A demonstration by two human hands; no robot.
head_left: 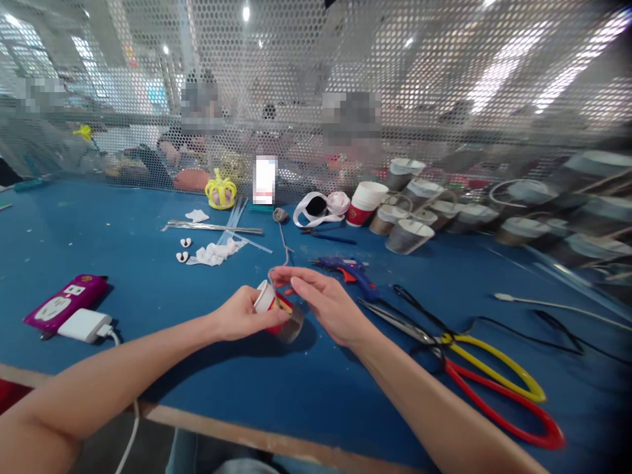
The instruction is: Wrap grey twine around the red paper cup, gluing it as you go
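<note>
A blue table [143, 240] spreads under both hands, and beyond it stands a perforated metal screen [286, 66], through which some blurred persons and ceiling lights can be seen. The left hand [241, 315] is closed around a red and white paper cup [273, 307], with its thumb laid along the side of the cup. This cup is tilted, its mouth turned to the left and away from the person, and its lower end looks greyish. The right hand [328, 303] is just beside the cup, the fingers lightly bent, and the fingertips are near the rim, by a strand of grey yarn [284, 243]; whether they pinch this strand, I cannot tell. From there the yarn runs away from the hands to a small ball [280, 214]. Just beyond the right hand lies a blue glue gun [363, 280], and to its right are large scissors [437, 341] with one yellow and one red handle. Farther beyond the right hand there stand a stack of white and red cups [369, 197] and several grey-covered cups [409, 236]. To the left of the left hand, near the forearm, lie a purple case [69, 306] and a white device [85, 325] with a cable.
</note>
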